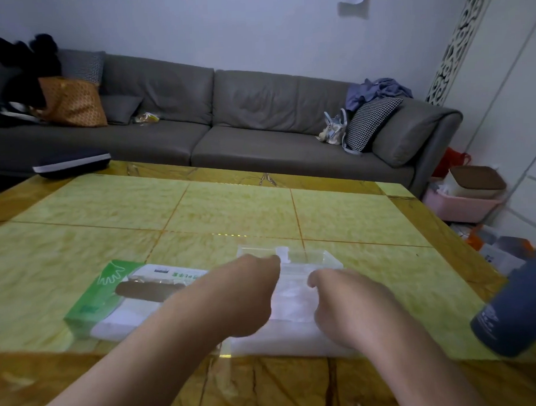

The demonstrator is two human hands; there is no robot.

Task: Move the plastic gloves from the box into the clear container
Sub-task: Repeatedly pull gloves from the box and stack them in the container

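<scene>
We looked down at a yellow-green tabletop (230, 204). Our left hand (246, 292) and right hand (348, 303) sat apart, fingers curled over a pale stack of plastic gloves (291, 297) lying in or on the clear container (306, 256); we could not tell which, nor whether either hand truly pinched the stack. The green glove box (104, 289) lay just left, opening upward. We judged the gloves featherlight, limp and slippery, best pressed flat from both ends rather than pinched at a corner.
</scene>
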